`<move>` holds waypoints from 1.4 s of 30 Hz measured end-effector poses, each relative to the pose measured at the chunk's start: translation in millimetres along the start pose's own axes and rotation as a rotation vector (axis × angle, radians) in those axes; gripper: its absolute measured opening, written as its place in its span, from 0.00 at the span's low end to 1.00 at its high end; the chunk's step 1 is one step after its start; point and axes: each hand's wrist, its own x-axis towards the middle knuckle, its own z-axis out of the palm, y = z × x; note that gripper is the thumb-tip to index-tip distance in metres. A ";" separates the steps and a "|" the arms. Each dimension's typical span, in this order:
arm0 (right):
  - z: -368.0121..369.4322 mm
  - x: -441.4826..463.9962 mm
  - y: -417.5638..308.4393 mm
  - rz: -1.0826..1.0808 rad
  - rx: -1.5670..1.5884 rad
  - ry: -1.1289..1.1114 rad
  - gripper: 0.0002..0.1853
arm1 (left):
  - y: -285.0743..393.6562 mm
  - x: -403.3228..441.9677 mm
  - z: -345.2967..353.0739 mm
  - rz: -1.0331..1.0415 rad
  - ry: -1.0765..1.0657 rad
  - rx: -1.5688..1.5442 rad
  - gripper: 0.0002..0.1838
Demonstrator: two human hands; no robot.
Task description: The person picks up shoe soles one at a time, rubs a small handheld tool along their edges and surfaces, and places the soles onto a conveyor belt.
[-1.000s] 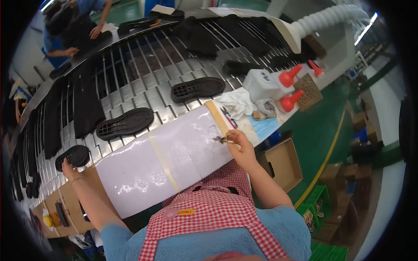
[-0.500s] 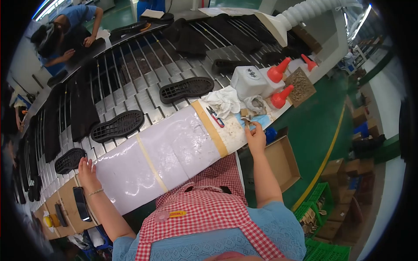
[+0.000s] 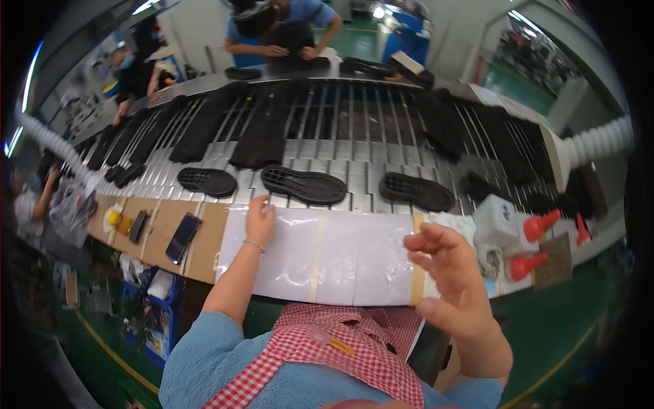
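Note:
Three black soles lie on the metal slat conveyor: one on the left [image 3: 207, 182], one in the middle [image 3: 304, 185] and one on the right [image 3: 417, 192]. My left hand [image 3: 259, 219] is over the upper left part of the white glossy sheet [image 3: 340, 252], just below the middle sole. Its fingers are loosely apart and hold nothing that I can see. My right hand [image 3: 453, 279] is raised above the sheet's right end, fingers spread and curved, with nothing in it. It hides part of the yellow tape strip [image 3: 417, 273].
A phone [image 3: 183, 238] lies on cardboard at the left. White bottles [image 3: 496, 221] with red nozzles [image 3: 541, 225] stand at the right beside a white cloth [image 3: 449, 223]. Black fabric pieces [image 3: 262, 129] lie further back. A co-worker [image 3: 279, 31] leans over the conveyor's far side.
The view has swung to the left. My right hand let go of the small item it held by the cloth and has lifted and opened. My left hand has moved near the middle sole.

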 end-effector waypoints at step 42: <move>145.2 110.1 2.5 -0.344 0.256 -0.646 0.33 | 9.9 -18.6 -5.5 0.129 0.030 0.281 0.13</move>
